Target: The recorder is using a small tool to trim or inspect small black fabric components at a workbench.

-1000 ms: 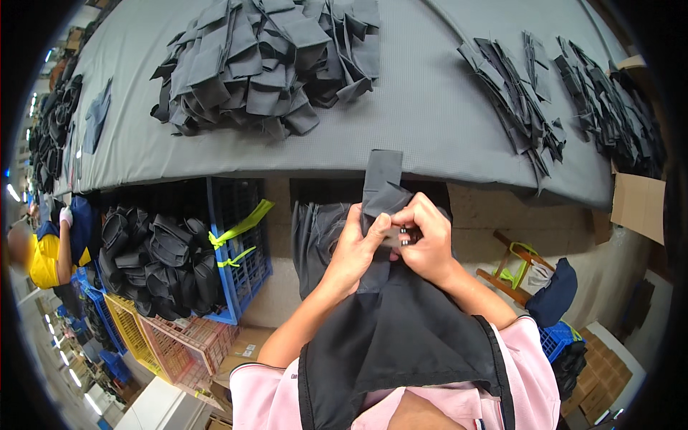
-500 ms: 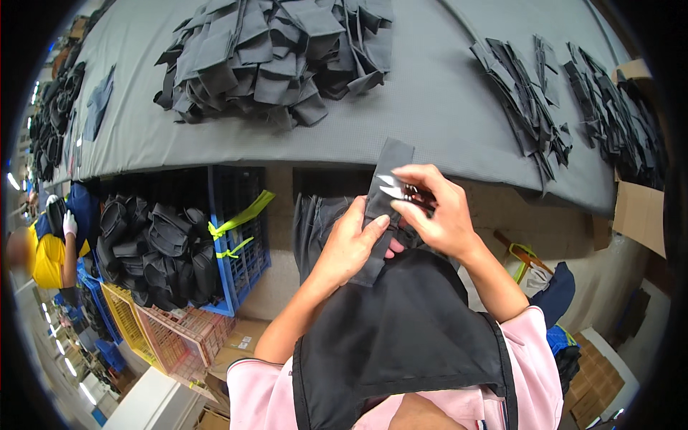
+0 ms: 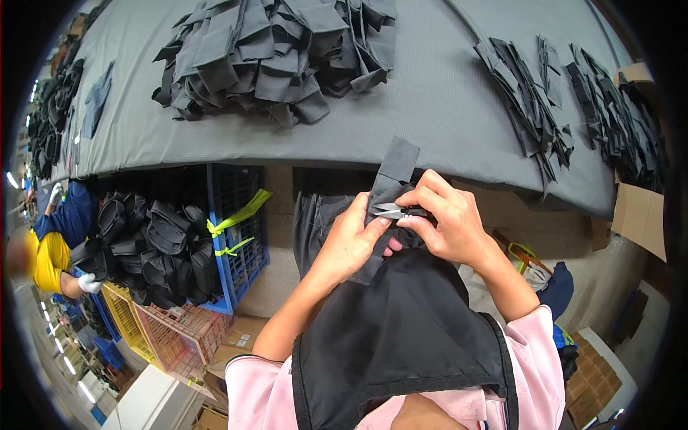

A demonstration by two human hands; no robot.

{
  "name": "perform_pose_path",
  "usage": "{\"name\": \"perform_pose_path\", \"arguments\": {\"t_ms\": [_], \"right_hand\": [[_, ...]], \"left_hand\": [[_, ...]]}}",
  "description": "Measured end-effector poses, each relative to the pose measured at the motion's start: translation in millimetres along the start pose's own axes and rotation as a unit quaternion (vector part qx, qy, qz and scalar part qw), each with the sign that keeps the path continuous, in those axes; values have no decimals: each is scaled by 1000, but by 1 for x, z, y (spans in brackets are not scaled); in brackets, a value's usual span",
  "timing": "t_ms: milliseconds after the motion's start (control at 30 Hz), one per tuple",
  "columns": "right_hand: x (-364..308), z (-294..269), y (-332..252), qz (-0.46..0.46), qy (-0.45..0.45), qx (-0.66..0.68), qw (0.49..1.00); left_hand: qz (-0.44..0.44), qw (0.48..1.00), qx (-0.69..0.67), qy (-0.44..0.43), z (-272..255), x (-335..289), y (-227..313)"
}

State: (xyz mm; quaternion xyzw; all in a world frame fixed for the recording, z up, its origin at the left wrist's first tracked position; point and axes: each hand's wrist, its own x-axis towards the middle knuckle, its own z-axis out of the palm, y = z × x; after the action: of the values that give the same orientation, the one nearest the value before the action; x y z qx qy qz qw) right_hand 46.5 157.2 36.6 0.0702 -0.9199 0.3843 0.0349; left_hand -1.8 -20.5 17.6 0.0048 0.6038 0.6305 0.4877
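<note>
My left hand point(image 3: 350, 240) grips a dark grey fabric strip point(image 3: 399, 159), which stands up past the table's near edge. Thumb and fingers pinch it; some fingertips show behind the strip. In my right hand point(image 3: 453, 222) is a pair of thread snips point(image 3: 390, 211), its pointed metal blades lying against the strip close to my left thumb. The snips' handle is mostly covered by my fingers. Below the hands, more dark fabric pieces point(image 3: 312, 233) hang by my lap, beside the black apron point(image 3: 408, 330).
The grey-covered table point(image 3: 430, 107) bears a large heap of fabric pieces point(image 3: 265, 57) and bundles of strips point(image 3: 523, 100) at right. A blue crate point(image 3: 221, 236) with black pouches point(image 3: 168, 233) stands at left. A co-worker in yellow point(image 3: 51, 261) is beyond it. A cardboard box point(image 3: 640, 215) sits far right.
The snips' blades have swung lower and left, onto the strip near my left thumb. The strip's upper end tilts slightly right. The co-worker's gloved hand has moved down to the pouches.
</note>
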Motion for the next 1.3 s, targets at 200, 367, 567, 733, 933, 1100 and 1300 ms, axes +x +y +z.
{"name": "perform_pose_path", "arguments": {"t_ms": [200,367,567,733,933,1100,1300], "right_hand": [[0,10,3,29,14,79,996],[-3,14,5,-67,53,-12,996],[-11,16,4,34,116,94,988],[-22,11,0,41,137,64,988],[-31,21,0,87,141,166,972],[-31,36,1,85,177,213,957],[-33,39,-3,101,183,229,951]], "left_hand": [[18,1000,-19,-6,0,-1,-5],[-3,1000,-29,-7,1,-2,-3],[19,986,-161,-31,-6,3,-10],[28,979,-202,2,-9,3,-5],[32,957,-287,10,-3,2,0],[6,933,-357,-36,-1,0,-3],[6,922,-386,-28,5,-2,-2]]}}
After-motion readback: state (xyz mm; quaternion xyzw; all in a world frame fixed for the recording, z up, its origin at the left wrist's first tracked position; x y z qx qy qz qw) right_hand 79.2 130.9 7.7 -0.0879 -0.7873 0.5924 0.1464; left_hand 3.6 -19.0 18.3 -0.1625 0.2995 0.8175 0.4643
